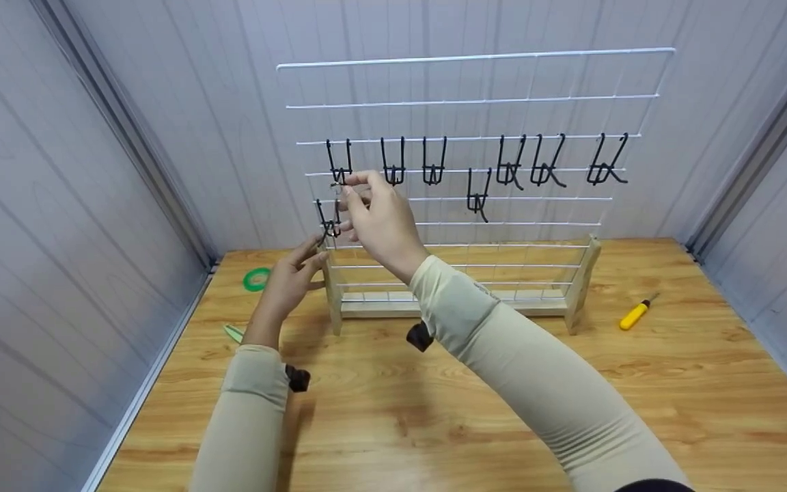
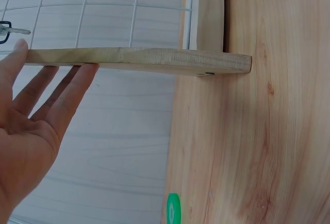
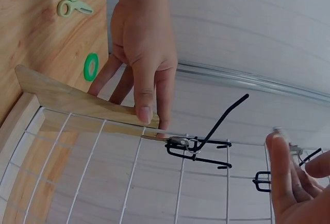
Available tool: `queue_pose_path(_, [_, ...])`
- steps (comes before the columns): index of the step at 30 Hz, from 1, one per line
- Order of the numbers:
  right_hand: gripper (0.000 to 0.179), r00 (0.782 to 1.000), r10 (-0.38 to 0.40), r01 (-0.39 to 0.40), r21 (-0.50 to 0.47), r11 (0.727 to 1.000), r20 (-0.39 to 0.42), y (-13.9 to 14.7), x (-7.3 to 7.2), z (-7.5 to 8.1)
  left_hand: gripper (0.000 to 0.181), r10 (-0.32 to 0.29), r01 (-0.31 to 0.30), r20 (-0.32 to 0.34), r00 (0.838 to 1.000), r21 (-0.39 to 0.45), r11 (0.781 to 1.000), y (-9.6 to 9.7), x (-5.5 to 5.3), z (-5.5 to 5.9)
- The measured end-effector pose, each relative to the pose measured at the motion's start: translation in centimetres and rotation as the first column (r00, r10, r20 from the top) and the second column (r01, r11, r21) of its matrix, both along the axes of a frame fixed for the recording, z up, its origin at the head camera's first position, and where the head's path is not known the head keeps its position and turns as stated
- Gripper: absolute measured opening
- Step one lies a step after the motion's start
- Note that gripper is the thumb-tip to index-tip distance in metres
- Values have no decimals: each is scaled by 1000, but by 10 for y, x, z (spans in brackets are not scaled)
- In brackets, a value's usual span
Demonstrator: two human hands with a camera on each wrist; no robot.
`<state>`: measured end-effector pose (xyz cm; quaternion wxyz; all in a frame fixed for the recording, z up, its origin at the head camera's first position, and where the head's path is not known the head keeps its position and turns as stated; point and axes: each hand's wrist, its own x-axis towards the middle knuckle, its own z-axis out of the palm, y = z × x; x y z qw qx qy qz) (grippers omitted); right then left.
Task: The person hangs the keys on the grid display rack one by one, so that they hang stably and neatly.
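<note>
A white wire grid rack [image 1: 475, 58] stands in a wooden base, with several black wire hooks [image 1: 433, 164] on its bars. At the rack's left side, my left hand [image 1: 291, 277] holds the top of the wooden side post [image 2: 149, 56], thumb on one face and fingers on the other. A key [image 3: 178, 141] on a ring hangs from the lower left hook [image 3: 221, 118] just above that hand. My right hand [image 1: 387, 219] is up at the upper left hook [image 1: 340, 164], pinching a small metal key [image 3: 295, 149] with a ring, partly hidden by the fingers.
Left of the rack, a green tape roll [image 1: 257, 279] and pale green scissors [image 3: 72, 2] lie on the wooden table [image 1: 380, 424]. A yellow-handled screwdriver [image 1: 636, 314] lies to the right. Light panel walls [image 1: 93, 205] enclose the table on the left, back and right.
</note>
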<state>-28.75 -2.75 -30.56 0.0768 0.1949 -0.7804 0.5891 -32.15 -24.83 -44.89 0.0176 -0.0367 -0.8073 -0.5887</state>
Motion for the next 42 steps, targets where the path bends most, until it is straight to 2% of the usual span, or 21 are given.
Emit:
queue_pose_path(3, [29,1000,-14,13,44,999,2,9,2,-8,59,-4,4,1,1000,8,1000,1,0,0])
queue_pose_path(8, [29,1000,5,-5,15,1000,22,32,9,-27,57,-13,13,3,1000,8,1000,3,-2,-1])
queue_pose_path(11, [28,999,22,-22,-23,1000,33,53,18,-41,57,-14,14,13,1000,-6,1000,4,-2,-2])
queue_pose_path(15, [27,998,5,-3,-28,1000,60,88,32,-59,58,-19,19,14,1000,-11,1000,3,-1,-1])
queue_pose_path(20, [29,996,-66,61,74,995,67,137,41,-78,58,-15,15,12,1000,-13,1000,1,0,0])
queue_pose_path(23, [34,989,-108,94,132,987,99,166,45,-90,59,-7,7,17,1000,-13,1000,-1,1,1])
queue_pose_path(29, [41,965,-166,125,202,971,202,220,49,-123,59,9,-9,18,1000,-17,1000,-2,2,3])
queue_pose_path(34, [46,931,-186,105,256,961,315,259,49,-155,59,7,-6,27,1000,-15,1000,-2,3,3])
queue_pose_path(39, [47,900,-194,63,325,944,391,284,45,-190,59,5,-4,34,999,-14,1000,0,2,4])
queue_pose_path(42, [45,891,-202,31,390,920,406,292,44,-206,59,1,0,36,999,-11,1000,3,2,4])
